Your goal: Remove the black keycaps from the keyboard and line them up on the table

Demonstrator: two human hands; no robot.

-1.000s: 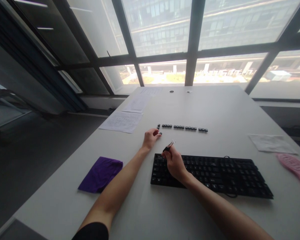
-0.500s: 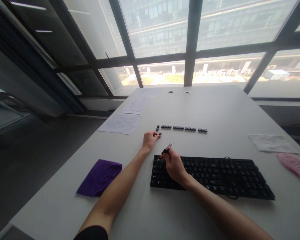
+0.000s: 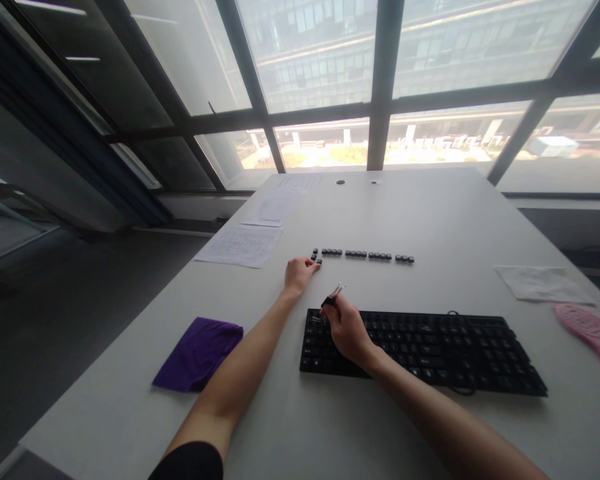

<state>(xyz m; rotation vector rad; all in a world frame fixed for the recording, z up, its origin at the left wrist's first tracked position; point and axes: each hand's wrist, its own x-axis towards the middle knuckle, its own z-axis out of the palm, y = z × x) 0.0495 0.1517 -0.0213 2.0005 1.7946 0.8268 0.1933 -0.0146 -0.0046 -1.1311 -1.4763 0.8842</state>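
My left hand (image 3: pixel 300 274) reaches forward on the white table (image 3: pixel 430 213), its fingers closed on a small black keycap (image 3: pixel 319 262) at the left end of a row of loose keycaps (image 3: pixel 363 255). My right hand (image 3: pixel 347 327) hovers over the left end of a black keyboard (image 3: pixel 425 350). It grips a small keycap puller (image 3: pixel 333 295) with a black handle and wire prongs that point up and away.
A purple cloth (image 3: pixel 199 353) lies near my left forearm. Printed sheets (image 3: pixel 243 245) lie at the far left of the table. A white cloth (image 3: pixel 543 283) and a pink hairbrush (image 3: pixel 593 330) lie at the right edge. Large windows stand behind the table.
My left hand has slid slightly forward with the keycap toward the row's left end. My right hand with the puller has barely moved.
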